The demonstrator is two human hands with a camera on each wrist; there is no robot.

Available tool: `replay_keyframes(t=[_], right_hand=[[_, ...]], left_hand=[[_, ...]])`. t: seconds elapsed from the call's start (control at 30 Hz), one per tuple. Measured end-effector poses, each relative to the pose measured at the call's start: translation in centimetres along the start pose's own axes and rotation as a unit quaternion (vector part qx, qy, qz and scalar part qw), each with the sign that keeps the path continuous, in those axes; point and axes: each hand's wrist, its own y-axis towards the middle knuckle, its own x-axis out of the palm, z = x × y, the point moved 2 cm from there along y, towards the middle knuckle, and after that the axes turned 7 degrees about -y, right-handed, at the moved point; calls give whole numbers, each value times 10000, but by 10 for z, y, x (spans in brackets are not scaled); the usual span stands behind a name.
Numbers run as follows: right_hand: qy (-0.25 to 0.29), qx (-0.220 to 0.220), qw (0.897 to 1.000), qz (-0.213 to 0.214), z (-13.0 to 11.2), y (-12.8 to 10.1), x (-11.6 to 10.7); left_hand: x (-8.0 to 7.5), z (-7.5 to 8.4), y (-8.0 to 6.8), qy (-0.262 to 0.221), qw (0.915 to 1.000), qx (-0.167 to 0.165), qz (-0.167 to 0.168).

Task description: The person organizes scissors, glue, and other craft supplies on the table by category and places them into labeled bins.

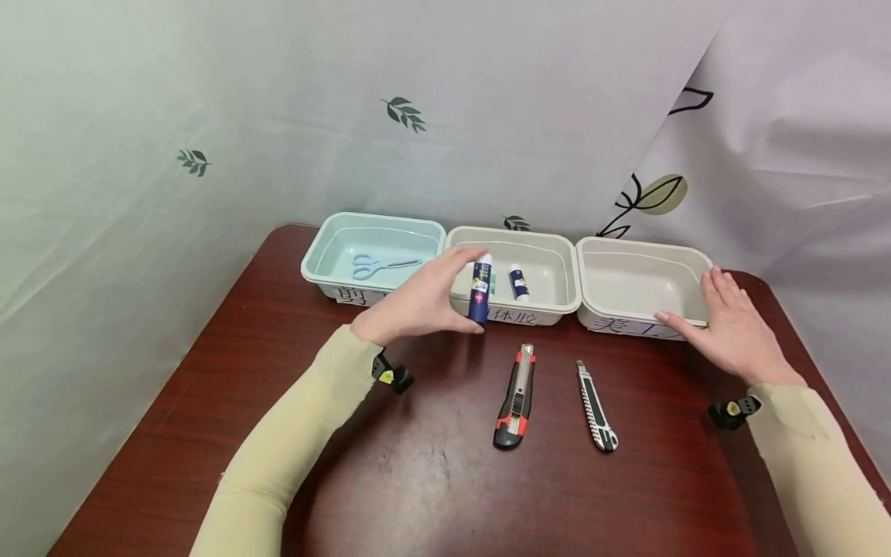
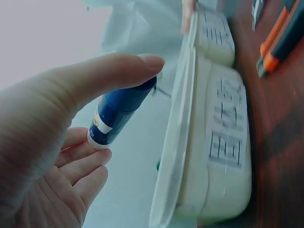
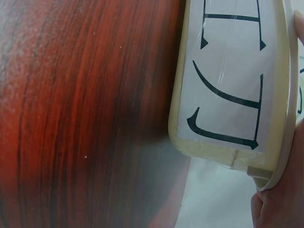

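My left hand point(image 1: 428, 298) pinches a dark blue glue stick point(image 1: 479, 290) by its two ends, thumb at the blue end and fingertips at the white one. It is held upright in front of the middle bin point(image 1: 557, 308). In the left wrist view the glue stick point(image 2: 116, 114) tilts beside the labelled bin. Another glue stick point(image 1: 518, 283) lies inside that bin, with a small green item partly hidden behind the held one. At the right bin point(image 1: 588, 267), my right hand point(image 1: 738, 333) rests by the front right corner, fingers straight and thumb over the front rim.
A light blue bin point(image 1: 316, 267) at the left holds blue scissors point(image 1: 383, 265). On the dark red table point(image 1: 431, 480) lie a red and black utility knife point(image 1: 516, 398) and a silver utility knife point(image 1: 596, 408). A pale curtain point(image 1: 278, 100) hangs right behind the bins.
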Motion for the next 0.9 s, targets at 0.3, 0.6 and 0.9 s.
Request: replay_keyframes(t=[0.3, 0.6, 0.9], right_hand=[[33, 14, 10000, 7, 2, -1, 2], [47, -11, 10000, 36, 2, 0, 1], [2, -29, 10000, 40, 1, 2, 1]], left_hand=[[-12, -15, 19, 220, 9990, -394, 71], [-16, -28, 40, 332, 9961, -813, 9], [-14, -44, 50, 419, 9937, -1041, -59]])
